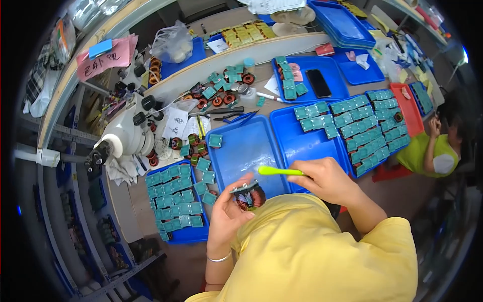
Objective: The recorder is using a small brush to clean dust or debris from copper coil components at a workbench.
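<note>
Yellow cloth of the person's shirt (pixel 307 251) fills the near foreground, and just beyond it the left hand (pixel 229 214) comes up bent at the wrist, a thin bracelet (pixel 220 259) on it, fingers closed around a copper-wound toroid coil (pixel 249 196) with a green board on top. That coil hangs over the near edge of the middle blue tray (pixel 241 146), whose floor is mostly bare and gives the only open room on the bench. Right of the coil, the right hand (pixel 327 178) is clamped on a lime-green brush handle (pixel 279 171) that lies level, its tip pointing toward the coil and ending just above it, not clearly touching. Left of the middle tray, a blue tray of green boards (pixel 173 201) sits packed close. To the right, another blue tray (pixel 302 143) holds boards only along its far rim. A white microscope (pixel 123 136) stands farther left.
</note>
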Tool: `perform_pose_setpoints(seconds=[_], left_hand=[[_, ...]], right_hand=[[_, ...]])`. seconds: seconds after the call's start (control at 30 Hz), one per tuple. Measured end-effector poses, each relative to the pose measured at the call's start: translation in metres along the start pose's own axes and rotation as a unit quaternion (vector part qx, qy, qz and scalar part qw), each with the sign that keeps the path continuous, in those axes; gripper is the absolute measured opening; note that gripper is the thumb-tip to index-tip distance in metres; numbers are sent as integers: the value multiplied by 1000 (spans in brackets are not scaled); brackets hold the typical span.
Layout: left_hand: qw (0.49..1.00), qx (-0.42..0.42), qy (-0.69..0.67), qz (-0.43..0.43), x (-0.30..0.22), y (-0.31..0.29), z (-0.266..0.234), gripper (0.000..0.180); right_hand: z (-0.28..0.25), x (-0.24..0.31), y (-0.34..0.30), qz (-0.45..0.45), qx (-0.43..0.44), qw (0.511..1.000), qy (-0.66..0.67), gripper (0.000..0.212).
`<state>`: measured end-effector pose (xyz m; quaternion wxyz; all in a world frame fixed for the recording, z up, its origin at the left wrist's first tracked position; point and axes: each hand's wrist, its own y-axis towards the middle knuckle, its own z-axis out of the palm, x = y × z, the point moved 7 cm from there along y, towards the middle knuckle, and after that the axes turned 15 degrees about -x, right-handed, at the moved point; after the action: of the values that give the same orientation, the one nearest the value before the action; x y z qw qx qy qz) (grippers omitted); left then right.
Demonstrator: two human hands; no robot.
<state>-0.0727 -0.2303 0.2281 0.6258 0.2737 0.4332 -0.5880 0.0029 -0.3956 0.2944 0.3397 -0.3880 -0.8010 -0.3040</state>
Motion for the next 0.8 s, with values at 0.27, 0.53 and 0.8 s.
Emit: perform_pose_setpoints(seconds=[0.27,0.53,0.8], left_hand=[[967,-107,207,102,-32,-16,4,56],[945,-151,239,162,-52,-28,5,58],[891,-162,359,226,-68,-30,7,55]], right_hand=[[18,24,-4,-105,30,991,-77,25],[1,24,3,-77,-4,996,-54,21],[23,23,-16,-12,173,980,93,22]])
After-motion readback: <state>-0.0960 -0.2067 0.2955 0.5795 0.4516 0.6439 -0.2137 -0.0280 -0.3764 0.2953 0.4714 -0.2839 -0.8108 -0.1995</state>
